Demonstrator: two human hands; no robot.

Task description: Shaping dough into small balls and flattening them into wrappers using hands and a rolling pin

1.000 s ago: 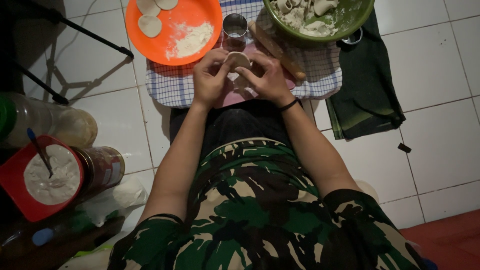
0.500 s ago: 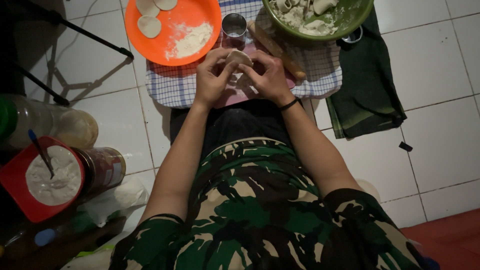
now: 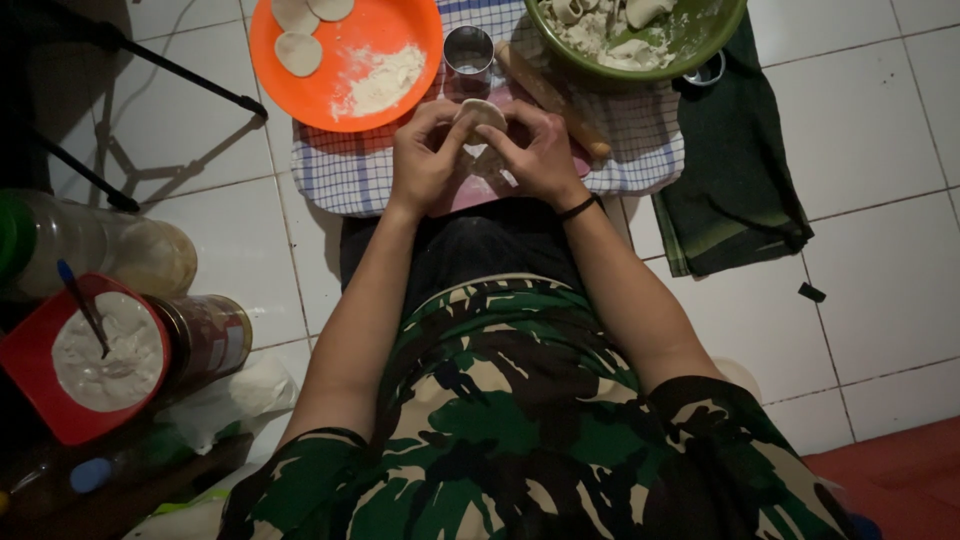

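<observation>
Left hand: our left hand (image 3: 425, 158) curls its fingers round the left edge of the dough round (image 3: 480, 112), grip closed on it, thumb tucked toward the middle.
Right hand: our right hand (image 3: 540, 150) pinches the right edge of the same round, grip closed; a dark band sits on that wrist.
Dough round: a small pale disc, held between both hands just above the pink board (image 3: 470, 190), near the middle of the checked cloth (image 3: 345, 170).
Cloth: it lies on the white tiled floor (image 3: 880, 250), and it carries the board and the dishes at its far edge.
Far-left corner of the cloth: an orange plate (image 3: 330, 95) with a heap of flour and flat dough discs (image 3: 298, 52).
Far edge, middle: a small metal cup (image 3: 468, 50), just beyond our fingertips.
Far-right corner: a green bowl (image 3: 640, 70) of filling, with a wooden rolling pin (image 3: 550, 95) lying slanted beside our right hand.
Right edge: a dark green towel (image 3: 735, 180) on the floor.
Near left, on the floor: a red tub (image 3: 40, 400) of white flour with a stick in it.
Change: against the frame a second ago, both hands stay on the round in the same place; the fingers have closed in a little tighter over it, and nothing else has shifted.
</observation>
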